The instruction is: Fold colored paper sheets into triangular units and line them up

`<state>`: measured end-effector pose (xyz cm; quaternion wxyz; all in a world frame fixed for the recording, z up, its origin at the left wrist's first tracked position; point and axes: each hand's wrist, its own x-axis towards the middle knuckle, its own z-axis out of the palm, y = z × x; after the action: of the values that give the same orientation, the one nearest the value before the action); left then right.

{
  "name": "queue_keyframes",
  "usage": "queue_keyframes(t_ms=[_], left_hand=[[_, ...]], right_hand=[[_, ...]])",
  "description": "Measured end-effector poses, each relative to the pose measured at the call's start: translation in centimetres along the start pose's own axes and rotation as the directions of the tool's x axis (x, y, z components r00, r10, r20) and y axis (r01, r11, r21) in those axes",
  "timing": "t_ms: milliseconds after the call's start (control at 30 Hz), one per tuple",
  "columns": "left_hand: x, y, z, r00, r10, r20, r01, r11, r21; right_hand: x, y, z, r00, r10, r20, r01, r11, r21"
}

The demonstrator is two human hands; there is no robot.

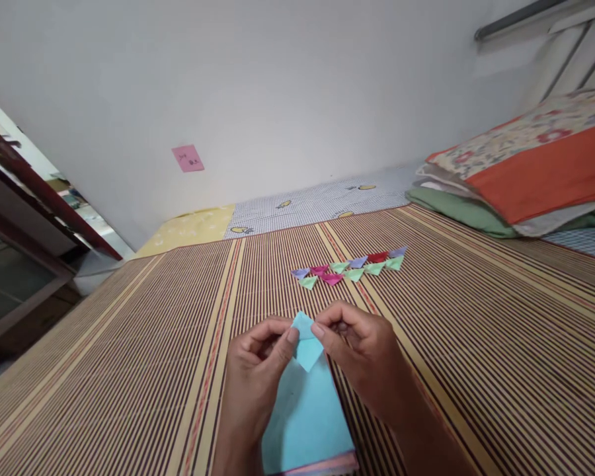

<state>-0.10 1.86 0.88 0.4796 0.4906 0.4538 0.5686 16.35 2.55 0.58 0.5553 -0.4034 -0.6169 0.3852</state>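
Note:
A small light-blue piece of folded paper (309,352) is held up between both hands, one corner pointing up and one down, with a crease across its middle. My left hand (258,370) pinches its left corner between thumb and fingers. On the other side, my right hand (364,350) grips the right corner in the same way. Below the piece lies a stack of coloured paper (310,423) with a light-blue sheet on top; my left hand partly covers it. Farther off, several small folded paper triangles (354,275) in green, pink, red and lavender lie in two rows.
A striped mat (143,344) covers the bed. Folded bedding (540,165) is piled at the right, and a patterned cloth (307,201) runs along the wall. One pink note (188,158) is stuck to the wall. Dark-red framed furniture (20,231) stands at the left.

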Motion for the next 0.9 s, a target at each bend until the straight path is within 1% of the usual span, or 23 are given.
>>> queue_keyframes(t_ms=[67,233,400,533,633,733,767,833,900], left_hand=[[-0.1,0.1,0.2,1.000,0.007,-0.009,-0.007,1.000,0.011],[-0.3,0.4,0.6,0.999,-0.013,-0.041,0.013,1.000,0.016],[-0.3,0.6,1.0,0.999,-0.021,-0.039,0.021,1.000,0.003],[-0.3,0.7,1.4,0.998,-0.009,-0.056,0.008,1.000,-0.013],[-0.4,0.8,1.5,0.998,-0.012,-0.062,0.012,1.000,0.000],[-0.5,0.8,1.4,0.999,0.007,-0.037,-0.006,1.000,0.020],[-0.5,0.7,1.3,1.000,0.018,-0.024,-0.017,0.999,0.031],[-0.5,0.6,1.1,0.999,0.033,0.003,-0.033,0.997,0.063],[-0.5,0.3,1.0,0.999,0.040,0.022,-0.042,0.994,0.098]], right_hand=[[0.0,0.1,0.1,1.000,-0.014,-0.012,0.014,1.000,-0.019],[0.0,0.5,0.4,0.992,-0.116,-0.042,0.115,0.993,-0.027],[-0.1,0.7,0.6,0.997,-0.073,-0.031,0.073,0.997,-0.007],[-0.1,0.7,0.7,0.996,-0.072,-0.051,0.073,0.997,0.015],[-0.2,0.7,0.8,0.995,-0.079,-0.066,0.079,0.997,-0.007],[-0.3,0.9,0.8,0.994,-0.045,-0.095,0.044,0.999,-0.017],[-0.3,0.9,0.7,0.996,-0.019,-0.086,0.019,1.000,-0.004],[-0.2,0.8,0.5,0.999,0.030,-0.024,-0.029,0.999,0.035],[-0.2,0.6,0.3,0.998,0.042,0.040,-0.044,0.997,0.060]])
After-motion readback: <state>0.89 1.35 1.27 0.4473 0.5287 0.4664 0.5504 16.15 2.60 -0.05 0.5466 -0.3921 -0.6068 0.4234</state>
